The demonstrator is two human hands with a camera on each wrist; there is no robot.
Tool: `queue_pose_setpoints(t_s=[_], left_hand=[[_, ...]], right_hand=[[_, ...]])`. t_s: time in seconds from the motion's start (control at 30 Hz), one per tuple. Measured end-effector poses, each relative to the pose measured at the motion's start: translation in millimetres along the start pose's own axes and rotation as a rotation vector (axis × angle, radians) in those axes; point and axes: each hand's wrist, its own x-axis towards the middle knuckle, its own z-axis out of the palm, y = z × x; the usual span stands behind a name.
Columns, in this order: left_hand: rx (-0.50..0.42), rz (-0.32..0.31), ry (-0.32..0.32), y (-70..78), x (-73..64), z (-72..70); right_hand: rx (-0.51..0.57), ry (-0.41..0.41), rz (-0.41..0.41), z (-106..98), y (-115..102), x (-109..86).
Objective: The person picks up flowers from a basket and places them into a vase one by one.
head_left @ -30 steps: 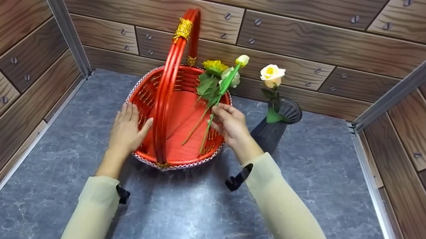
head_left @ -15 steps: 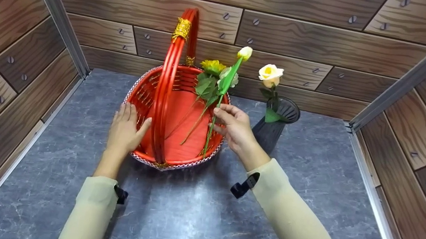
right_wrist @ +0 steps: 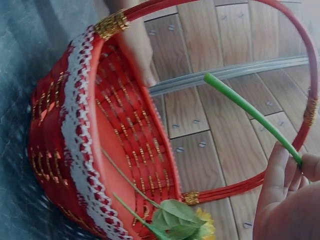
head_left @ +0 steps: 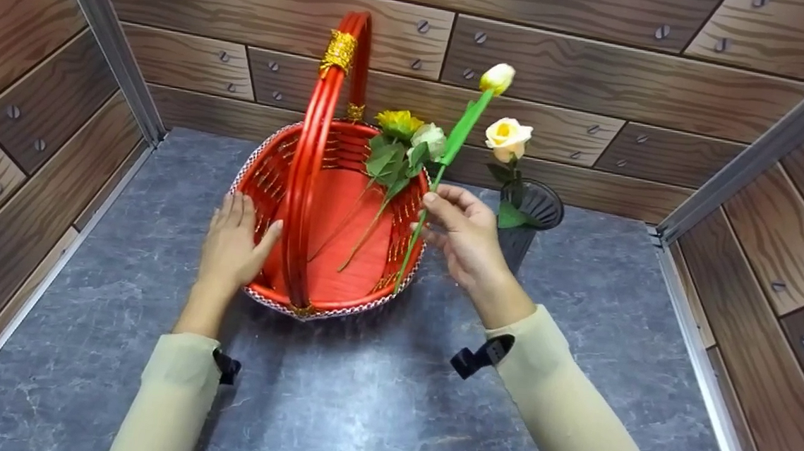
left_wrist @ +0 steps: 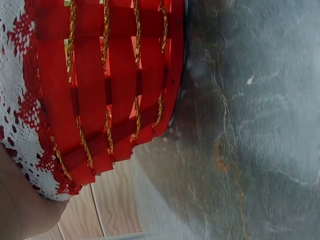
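Observation:
My left hand (head_left: 232,245) rests on the left rim of a red woven basket (head_left: 269,182), fingers straight and thumb inside the rim. In the left wrist view the basket's outer weave (left_wrist: 95,100) fills much of the picture. Between thumb and fingertips my right hand (head_left: 468,241) pinches the green stem of a pale yellow tulip (head_left: 497,80), bud up and tilted right. The cut stem end (right_wrist: 216,81) shows above the basket in the right wrist view. Inside the basket lean a yellow flower (head_left: 399,123) and a whitish flower (head_left: 429,140), their stems on its floor.
Right of the basket, partly behind my right hand, stands a dark ribbed vase (head_left: 543,208) with a cream rose (head_left: 507,138) in it. The tall basket handle (head_left: 301,197) arches over the middle. Wood-patterned walls (head_left: 562,60) enclose the grey marbled surface (head_left: 334,390).
My right hand has drawn the tulip up and to the right, from over the basket's inside to its right rim. The left hand has stayed on the rim.

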Motion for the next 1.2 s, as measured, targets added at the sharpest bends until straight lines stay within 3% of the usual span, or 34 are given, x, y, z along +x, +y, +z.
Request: queue_pose_setpoints(t_s=[0.3, 0.63, 1.2], left_hand=[[0.013, 0.011, 0.022, -0.8, -1.1, -1.0], [0.011, 0.011, -0.004, 0.9, -1.1, -1.3], [0.015, 0.01, -0.006, 0.5, -1.4, -2.0]], right_hand=[[0.068, 0.004, -0.069, -17, -17, -7.1], [0.094, 0.063, -0.121, -54, -31, -6.8], [0.197, 0.124, -0.104, -108, -57, -3.5]])
